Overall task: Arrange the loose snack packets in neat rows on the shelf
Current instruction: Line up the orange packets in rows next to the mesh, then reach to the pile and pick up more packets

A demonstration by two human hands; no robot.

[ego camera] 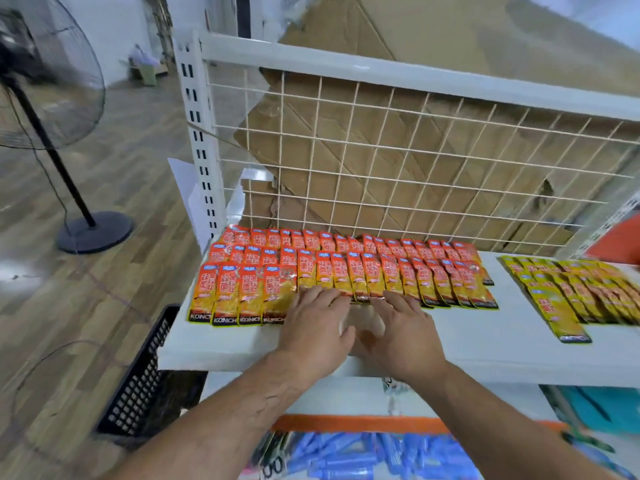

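Orange-red snack packets (346, 268) fading to yellow, each with a black base band and white lettering; yellow packets (571, 292) with red print; white shelf (485, 334); white wire grid (415, 161) of open squares; brown cardboard (433, 29); black fan (45, 81); black perforated crate (138, 375); grey-brown wood-grain floor (104, 168); orange strip (346, 423); blue items (363, 455).
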